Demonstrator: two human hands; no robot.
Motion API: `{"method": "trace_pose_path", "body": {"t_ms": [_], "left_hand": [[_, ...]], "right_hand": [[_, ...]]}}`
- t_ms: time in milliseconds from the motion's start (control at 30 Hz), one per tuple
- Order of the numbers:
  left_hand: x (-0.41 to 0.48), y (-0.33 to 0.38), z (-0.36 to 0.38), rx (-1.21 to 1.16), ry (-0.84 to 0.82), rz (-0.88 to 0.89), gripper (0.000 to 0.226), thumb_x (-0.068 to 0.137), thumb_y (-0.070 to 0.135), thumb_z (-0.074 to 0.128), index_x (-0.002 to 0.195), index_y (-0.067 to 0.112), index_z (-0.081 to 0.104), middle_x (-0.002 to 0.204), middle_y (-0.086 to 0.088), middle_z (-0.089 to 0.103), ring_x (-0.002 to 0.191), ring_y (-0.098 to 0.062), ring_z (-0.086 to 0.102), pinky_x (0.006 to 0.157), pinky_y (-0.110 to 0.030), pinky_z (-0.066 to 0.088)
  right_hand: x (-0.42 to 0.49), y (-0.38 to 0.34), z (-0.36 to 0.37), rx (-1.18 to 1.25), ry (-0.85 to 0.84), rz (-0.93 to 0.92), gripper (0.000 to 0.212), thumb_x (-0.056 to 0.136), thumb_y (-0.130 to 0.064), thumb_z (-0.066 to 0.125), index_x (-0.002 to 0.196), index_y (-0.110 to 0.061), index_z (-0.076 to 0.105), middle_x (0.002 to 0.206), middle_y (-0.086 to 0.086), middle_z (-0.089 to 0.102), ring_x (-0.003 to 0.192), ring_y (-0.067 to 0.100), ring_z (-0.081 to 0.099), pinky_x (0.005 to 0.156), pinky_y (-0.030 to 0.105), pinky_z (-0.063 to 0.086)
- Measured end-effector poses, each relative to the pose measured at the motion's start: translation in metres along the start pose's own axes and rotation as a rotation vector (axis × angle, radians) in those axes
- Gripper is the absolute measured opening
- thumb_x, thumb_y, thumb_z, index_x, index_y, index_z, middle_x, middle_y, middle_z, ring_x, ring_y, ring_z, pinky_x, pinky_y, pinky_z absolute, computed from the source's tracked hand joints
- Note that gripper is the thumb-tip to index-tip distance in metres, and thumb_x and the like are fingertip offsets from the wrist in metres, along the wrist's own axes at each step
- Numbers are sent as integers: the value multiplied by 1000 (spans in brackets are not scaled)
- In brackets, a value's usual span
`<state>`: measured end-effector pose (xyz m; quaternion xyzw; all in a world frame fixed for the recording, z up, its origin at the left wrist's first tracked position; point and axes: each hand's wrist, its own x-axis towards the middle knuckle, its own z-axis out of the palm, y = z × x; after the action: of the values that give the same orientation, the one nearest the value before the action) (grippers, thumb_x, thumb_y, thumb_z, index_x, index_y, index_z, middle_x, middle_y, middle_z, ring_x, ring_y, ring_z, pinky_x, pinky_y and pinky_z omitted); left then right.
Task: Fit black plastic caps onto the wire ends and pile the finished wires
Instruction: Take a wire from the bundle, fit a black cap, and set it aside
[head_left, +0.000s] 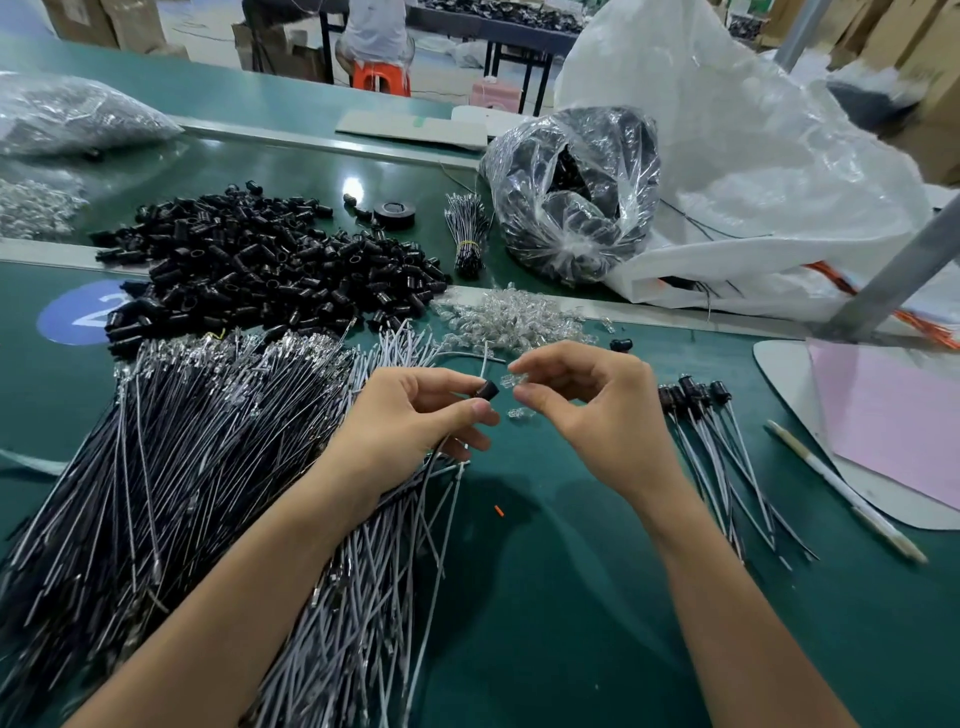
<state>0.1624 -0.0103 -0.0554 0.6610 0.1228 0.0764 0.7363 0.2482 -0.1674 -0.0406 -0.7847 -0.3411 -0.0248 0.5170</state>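
A green bench is carrying the work. Nearer the person than the cap heap, the left hand is pinching a cap with wires; the right hand is pinching a clear bulb. The cap is looking light, rigid, slippery; sides should grip best.

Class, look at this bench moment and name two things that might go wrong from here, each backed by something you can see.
1. The right hand pinches a small clear piece by its fingertips only, beside the black cap in the left hand; it may slip and fall onto the table.
2. The loose wires lie under the left wrist, so moving that hand may drag or tangle them.
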Motion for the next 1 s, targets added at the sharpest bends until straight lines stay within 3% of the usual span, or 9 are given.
{"method": "trace_pose_path", "body": {"t_ms": [333,500,667,800,1000], "left_hand": [[-1,1,2,9,-32,43,15,87,-1,65,92,11,70,75,-10,75,56,-14,66,54,-22,55],[-1,2,3,32,-60,64,14,87,-1,64,93,11,70,72,-11,74,55,-17,67,53,-24,56],[-2,3,4,-15,-82,53,11,85,5,65,95,6,67,72,-12,74,61,-19,72,54,-24,56],[-1,4,3,-25,-63,62,9,83,5,66,92,3,65,74,-14,75,67,-21,73,55,-25,57],[-2,3,3,42,-76,100,12,83,1,68,95,1,69,74,-15,74,65,-22,73,58,-27,59]], "right_hand": [[-1,0,1,40,-70,16,20,81,-3,75,86,-22,73,73,-8,71,67,11,67,70,30,56],[0,2,1,44,-91,-3,23,84,1,70,86,-22,71,72,-3,70,66,15,66,68,34,55],[0,3,-1,138,-108,-19,33,83,6,67,87,-26,71,78,-3,72,72,10,68,70,18,51],[0,2,-1,227,-119,-15,17,86,-5,65,89,-20,72,78,-6,71,71,9,68,70,19,52],[1,6,-2,287,-134,68,15,87,1,67,86,-14,70,65,-4,70,60,8,65,61,16,49]]}}
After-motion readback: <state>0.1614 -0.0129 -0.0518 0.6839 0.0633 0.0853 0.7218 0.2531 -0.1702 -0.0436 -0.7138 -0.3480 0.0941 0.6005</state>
